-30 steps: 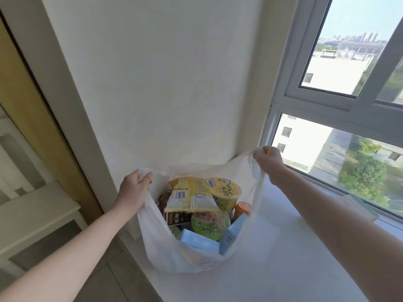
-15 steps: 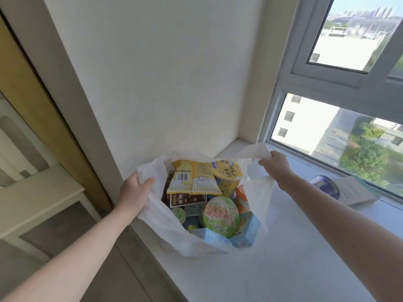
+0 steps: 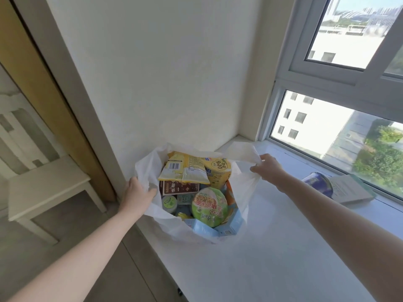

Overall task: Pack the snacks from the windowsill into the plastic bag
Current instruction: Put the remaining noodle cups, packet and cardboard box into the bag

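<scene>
Head camera, looking forward and down along two bare arms. A white plastic bag sits on the white windowsill, in the corner where the wall meets the window, and both hands hold its mouth open. The left hand grips the rim at the bag's 9 o'clock side, with the fingers curled over the plastic. The right hand pinches the loose handle flap at about 2 o'clock and lifts it away from the contents. The bag is packed nearly to the top. A yellow crisp packet lies across the far side, a yellow noodle cup is beside it, a brown box is under the packet, a green-lidded noodle bowl is tilted in the middle, and light blue cartons are at the near edge. One snack remains outside: a purple tub, at 3 o'clock from the bag, near the glass and just beyond the right forearm, which hides part of it. It seems to lie on its side, its long axis pointing roughly towards the bag. A flat grey-green book or box rests against it on the far side. The right hand is clearly nearer the tub and would probably fetch it, while the left hand keeps the mouth open.
</scene>
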